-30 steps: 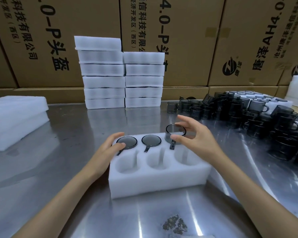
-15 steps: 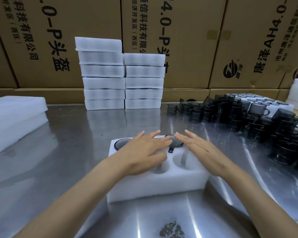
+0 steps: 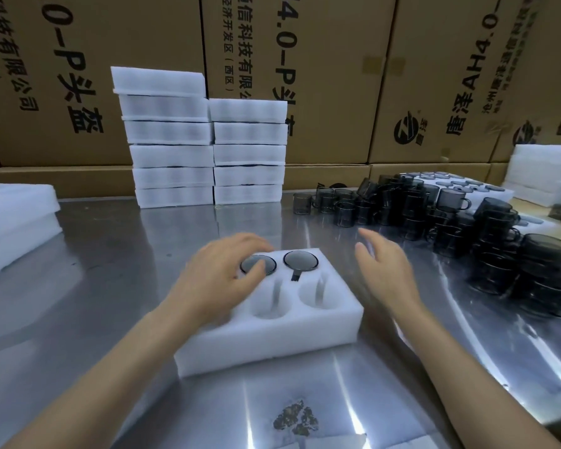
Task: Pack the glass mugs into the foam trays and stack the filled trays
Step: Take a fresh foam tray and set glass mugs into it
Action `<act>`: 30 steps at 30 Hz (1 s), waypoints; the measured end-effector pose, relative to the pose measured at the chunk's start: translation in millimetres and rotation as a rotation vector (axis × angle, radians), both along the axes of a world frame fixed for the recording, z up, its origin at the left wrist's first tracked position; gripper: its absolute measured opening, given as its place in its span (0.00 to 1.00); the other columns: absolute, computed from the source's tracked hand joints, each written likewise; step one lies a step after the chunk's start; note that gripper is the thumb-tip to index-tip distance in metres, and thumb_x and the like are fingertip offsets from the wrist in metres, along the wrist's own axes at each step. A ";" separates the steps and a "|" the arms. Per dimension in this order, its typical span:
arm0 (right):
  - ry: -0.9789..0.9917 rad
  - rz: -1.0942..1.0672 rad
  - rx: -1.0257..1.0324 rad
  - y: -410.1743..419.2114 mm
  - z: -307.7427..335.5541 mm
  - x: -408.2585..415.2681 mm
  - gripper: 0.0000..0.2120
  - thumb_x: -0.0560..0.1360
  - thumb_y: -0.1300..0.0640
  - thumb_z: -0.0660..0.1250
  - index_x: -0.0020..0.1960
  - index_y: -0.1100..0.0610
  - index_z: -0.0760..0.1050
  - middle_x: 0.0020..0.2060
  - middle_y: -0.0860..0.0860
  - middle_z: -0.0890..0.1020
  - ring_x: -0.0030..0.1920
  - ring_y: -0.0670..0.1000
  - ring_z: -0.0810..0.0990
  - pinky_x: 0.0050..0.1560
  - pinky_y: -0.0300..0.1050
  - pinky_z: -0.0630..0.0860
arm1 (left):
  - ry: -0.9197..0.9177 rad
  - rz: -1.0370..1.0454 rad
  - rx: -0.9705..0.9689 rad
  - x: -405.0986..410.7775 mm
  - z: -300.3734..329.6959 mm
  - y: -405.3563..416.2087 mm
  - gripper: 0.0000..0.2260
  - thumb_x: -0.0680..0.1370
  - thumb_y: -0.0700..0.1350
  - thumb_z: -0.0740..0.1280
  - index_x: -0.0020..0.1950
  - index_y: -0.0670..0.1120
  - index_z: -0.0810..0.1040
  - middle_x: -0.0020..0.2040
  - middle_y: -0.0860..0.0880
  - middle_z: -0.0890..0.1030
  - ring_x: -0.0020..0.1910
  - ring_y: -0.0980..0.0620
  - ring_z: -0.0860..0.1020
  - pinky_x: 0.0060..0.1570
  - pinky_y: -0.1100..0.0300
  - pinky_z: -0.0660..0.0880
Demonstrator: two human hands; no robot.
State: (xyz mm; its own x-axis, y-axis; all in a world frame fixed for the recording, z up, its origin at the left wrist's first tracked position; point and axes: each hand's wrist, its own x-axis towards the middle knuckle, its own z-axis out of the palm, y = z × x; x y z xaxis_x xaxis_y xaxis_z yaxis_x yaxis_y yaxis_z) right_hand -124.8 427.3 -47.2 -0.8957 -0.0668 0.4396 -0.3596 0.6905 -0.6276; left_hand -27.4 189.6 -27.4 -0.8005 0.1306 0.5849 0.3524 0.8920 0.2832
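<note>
Now left hand (image 3: pixel 221 277) rests on foam tray (image 3: pixel 272 338), covering mugs (image 3: pixel 300 261).

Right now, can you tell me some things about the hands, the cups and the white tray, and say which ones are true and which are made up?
1. The left hand rests on the foam tray. True.
2. The right hand holds a mug. False: it holds nothing, and its fingers are relaxed and open beside the tray.
3. The two front holes that show in the tray are empty. True.
4. The loose glass mugs are piled on the left of the table. False: they are piled on the right.
5. Two stacks of foam trays stand at the back, in front of cardboard boxes. True.
</note>
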 end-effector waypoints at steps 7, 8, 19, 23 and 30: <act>-0.104 -0.552 0.192 44.6 -4.6 -19.7 0.26 0.75 0.52 0.64 0.68 0.63 0.66 0.73 0.62 0.61 0.71 0.63 0.56 0.69 0.59 0.55 | 0.065 0.212 0.391 33.1 -40.8 -63.3 0.06 0.77 0.45 0.63 0.51 0.52 0.78 0.51 0.54 0.77 0.48 0.58 0.75 0.47 0.65 0.70; -0.128 -0.598 0.218 48.0 -4.9 -23.1 0.26 0.75 0.51 0.64 0.68 0.63 0.66 0.74 0.63 0.58 0.72 0.64 0.53 0.70 0.60 0.52 | -0.003 0.243 0.423 34.0 -47.7 -71.9 0.07 0.78 0.42 0.65 0.54 0.51 0.77 0.54 0.51 0.76 0.49 0.55 0.75 0.48 0.65 0.70; -0.266 -0.723 0.347 63.6 -17.8 -39.2 0.27 0.74 0.47 0.63 0.69 0.59 0.65 0.74 0.63 0.56 0.74 0.65 0.49 0.72 0.61 0.42 | -0.388 0.301 0.182 43.7 -54.6 -80.4 0.19 0.75 0.52 0.65 0.66 0.53 0.71 0.66 0.54 0.67 0.62 0.49 0.69 0.62 0.49 0.68; -0.087 -0.738 0.251 66.2 -16.0 -36.8 0.24 0.72 0.53 0.67 0.65 0.62 0.68 0.73 0.63 0.57 0.73 0.64 0.51 0.71 0.63 0.44 | -0.410 0.287 0.201 46.1 -53.3 -81.4 0.21 0.72 0.58 0.60 0.65 0.57 0.71 0.66 0.56 0.66 0.64 0.51 0.68 0.61 0.49 0.69; 0.236 -0.842 0.085 92.5 -3.9 -37.6 0.22 0.66 0.61 0.67 0.60 0.64 0.73 0.70 0.64 0.62 0.72 0.64 0.57 0.71 0.65 0.45 | -0.409 0.271 0.240 45.1 -55.9 -82.3 0.22 0.67 0.58 0.60 0.62 0.60 0.70 0.65 0.55 0.67 0.63 0.51 0.68 0.61 0.49 0.68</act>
